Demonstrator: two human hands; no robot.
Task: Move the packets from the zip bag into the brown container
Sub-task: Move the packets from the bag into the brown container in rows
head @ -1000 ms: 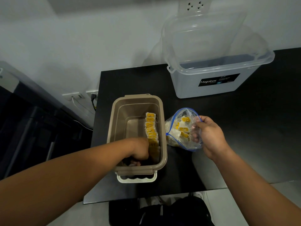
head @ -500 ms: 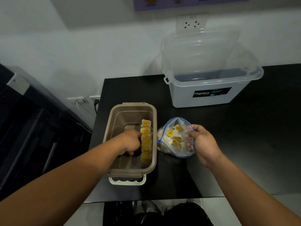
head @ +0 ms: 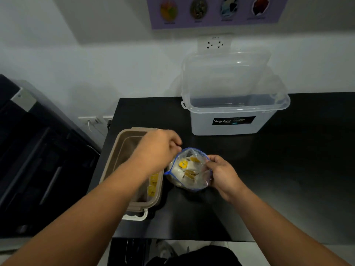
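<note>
The brown container (head: 115, 160) stands open on the black table, with a row of yellow and white packets (head: 153, 184) along its right wall. Just right of it lies the clear zip bag (head: 194, 184) with a blue rim, mouth open and more packets (head: 183, 165) inside. My left hand (head: 157, 150) hovers over the container's right edge, its loosely curled fingers empty and close to the bag's mouth. My right hand (head: 222, 173) pinches the bag's right rim and holds it open.
A large clear Megabox bin (head: 230, 123) stands open at the back of the table (head: 288, 169), its lid leaning on the wall. A dark cabinet (head: 38, 160) fills the left. The table's front edge runs just before me.
My left hand has come up out of the brown container and moved right, to the bag's mouth. The right hand keeps its hold on the bag. The camera has tilted up.
</note>
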